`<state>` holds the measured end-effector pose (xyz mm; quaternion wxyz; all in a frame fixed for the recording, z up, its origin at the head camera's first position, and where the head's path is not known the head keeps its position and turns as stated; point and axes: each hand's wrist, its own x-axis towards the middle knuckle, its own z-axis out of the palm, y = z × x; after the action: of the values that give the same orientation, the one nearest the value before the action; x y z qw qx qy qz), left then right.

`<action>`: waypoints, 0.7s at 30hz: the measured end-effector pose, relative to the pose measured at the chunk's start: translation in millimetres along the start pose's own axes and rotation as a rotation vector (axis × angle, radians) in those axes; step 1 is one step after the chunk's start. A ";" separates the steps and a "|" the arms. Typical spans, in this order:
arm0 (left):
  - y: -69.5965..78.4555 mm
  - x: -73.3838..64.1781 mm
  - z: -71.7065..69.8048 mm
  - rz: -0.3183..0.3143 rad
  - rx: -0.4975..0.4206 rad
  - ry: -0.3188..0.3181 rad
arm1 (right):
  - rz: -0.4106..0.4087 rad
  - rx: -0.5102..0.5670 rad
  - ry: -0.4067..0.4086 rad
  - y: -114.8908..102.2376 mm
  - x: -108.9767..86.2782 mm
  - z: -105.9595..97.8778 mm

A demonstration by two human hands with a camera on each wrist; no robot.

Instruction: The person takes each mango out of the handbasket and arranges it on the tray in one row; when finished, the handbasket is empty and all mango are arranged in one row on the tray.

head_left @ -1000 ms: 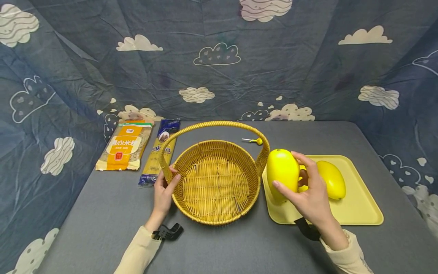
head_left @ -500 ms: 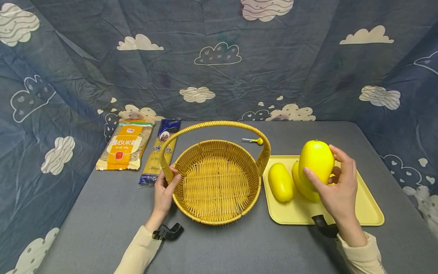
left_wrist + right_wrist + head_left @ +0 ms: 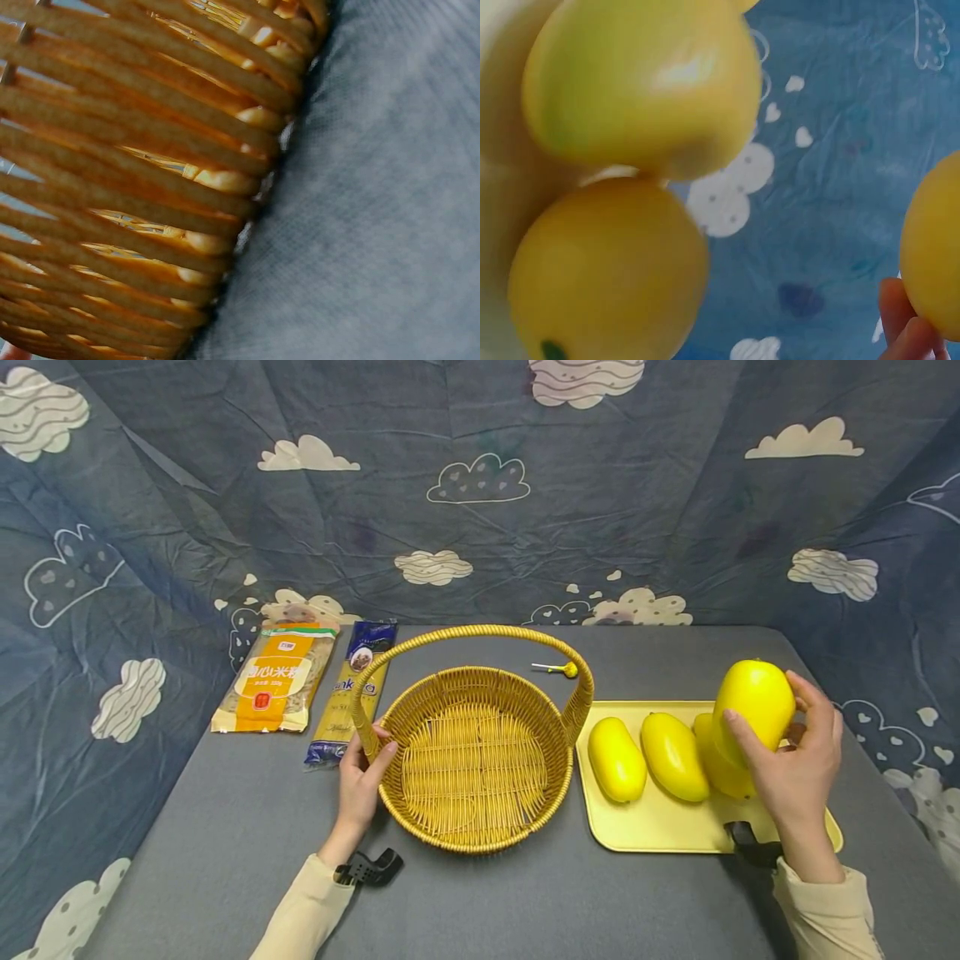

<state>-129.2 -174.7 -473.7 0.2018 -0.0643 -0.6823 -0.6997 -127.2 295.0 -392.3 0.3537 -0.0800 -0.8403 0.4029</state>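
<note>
The wicker basket (image 3: 480,839) with its arched handle stands mid-table. My left hand (image 3: 362,785) grips its left side where the handle meets the rim, thumb over the rim. In the left wrist view the woven wall (image 3: 135,165) fills the left half. My right hand (image 3: 798,768) holds a yellow mango (image 3: 753,706) up over the right part of the pale yellow tray (image 3: 652,839). Fingertips (image 3: 907,326) show against this mango in the right wrist view. On the tray lie a left mango (image 3: 617,760), a middle mango (image 3: 673,756) and a right mango (image 3: 720,768), partly covered by the held one.
To the basket's left lie an orange-labelled bag (image 3: 273,681) of dry noodles and a blue-ended pasta pack (image 3: 348,693). A yellow lollipop (image 3: 568,669) lies behind the basket's right side. A cloud-patterned cloth (image 3: 480,543) hangs around the table.
My right hand has carried the mango rightward from the tray's left edge to its right part, uncovering the mangoes on the tray. The left hand and basket stay in place.
</note>
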 end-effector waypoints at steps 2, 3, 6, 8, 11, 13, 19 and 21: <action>-0.2 0.0 -0.2 0.000 -0.001 0.000 | 0.011 -0.014 0.014 6.6 3.0 -1.2; 0.0 0.0 -0.2 -0.001 -0.001 0.000 | 0.017 -0.021 0.020 9.7 4.4 -1.7; 1.0 0.3 0.2 0.002 -0.003 0.002 | 0.028 -0.051 0.046 18.2 8.1 -4.4; 1.4 0.6 0.7 0.006 -0.007 0.005 | 0.045 -0.082 0.061 23.5 10.7 -7.2; 1.6 1.0 1.4 0.013 -0.012 0.010 | 0.107 -0.153 0.063 31.0 14.5 -12.2; 1.7 0.9 1.6 0.012 -0.009 0.010 | 0.156 -0.197 0.044 35.6 17.4 -15.0; 2.5 0.8 1.3 0.005 -0.007 0.004 | 0.268 -0.292 -0.065 47.3 24.5 -21.1; 2.3 0.7 1.2 0.004 -0.005 0.002 | 0.284 -0.311 -0.100 50.8 25.8 -22.6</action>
<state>-129.3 -173.6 -471.2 0.2038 -0.0654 -0.6803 -0.7010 -139.0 353.4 -406.3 0.2347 -0.2311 -0.8892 0.3175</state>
